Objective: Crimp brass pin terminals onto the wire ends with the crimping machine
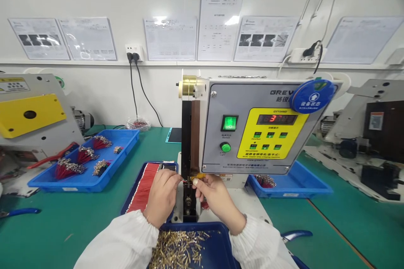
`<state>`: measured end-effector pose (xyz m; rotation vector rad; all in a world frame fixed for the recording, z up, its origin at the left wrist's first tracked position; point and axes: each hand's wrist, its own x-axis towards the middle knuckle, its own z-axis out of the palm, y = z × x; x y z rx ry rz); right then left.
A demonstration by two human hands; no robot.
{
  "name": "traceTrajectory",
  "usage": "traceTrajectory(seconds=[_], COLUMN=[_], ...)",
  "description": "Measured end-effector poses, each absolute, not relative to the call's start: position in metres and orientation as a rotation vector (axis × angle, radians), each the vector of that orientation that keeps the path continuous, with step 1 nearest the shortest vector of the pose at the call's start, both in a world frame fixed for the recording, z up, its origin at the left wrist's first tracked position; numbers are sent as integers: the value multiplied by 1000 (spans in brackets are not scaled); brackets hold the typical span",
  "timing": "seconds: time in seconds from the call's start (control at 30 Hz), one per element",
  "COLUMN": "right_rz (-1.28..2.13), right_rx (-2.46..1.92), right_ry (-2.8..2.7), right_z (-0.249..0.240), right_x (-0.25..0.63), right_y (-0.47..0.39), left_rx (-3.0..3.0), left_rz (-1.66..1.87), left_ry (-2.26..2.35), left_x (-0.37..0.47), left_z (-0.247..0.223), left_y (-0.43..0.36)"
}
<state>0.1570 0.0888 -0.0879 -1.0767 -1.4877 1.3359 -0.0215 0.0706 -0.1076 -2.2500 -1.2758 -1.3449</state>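
Observation:
At the front of a grey crimping machine (217,134), both my hands meet near its narrow black working slot (187,134). My left hand (162,193) pinches a thin red wire (184,180), its end pointing into the slot. My right hand (217,197) is closed from the other side, thumb against fingers; what it holds is too small to make out. A small yellow part (200,175) shows just above that thumb. Under my left hand lies a dark blue tray (128,201) of red wires (145,187) laid side by side.
A dark blue tray (217,243) with loose brass-coloured pieces (179,248) stands in front. Blue trays (123,151) (303,180) hold bundled wires at both sides. Blue-handled pliers (296,234) lie at right, another blue handle (23,211) at left. Neighbouring machines (41,109) flank the bench.

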Motion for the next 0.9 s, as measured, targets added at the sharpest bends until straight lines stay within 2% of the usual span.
traceTrajectory(seconds=[0.9], right_rz=[1232], right_rx=[-986], right_ry=[-1467], right_z=[-92], right_x=[153], right_y=[89], left_rx=[-2231], left_rz=[-1385], left_ry=[-1220], left_x=[-21], left_z=[-104], left_y=[67])
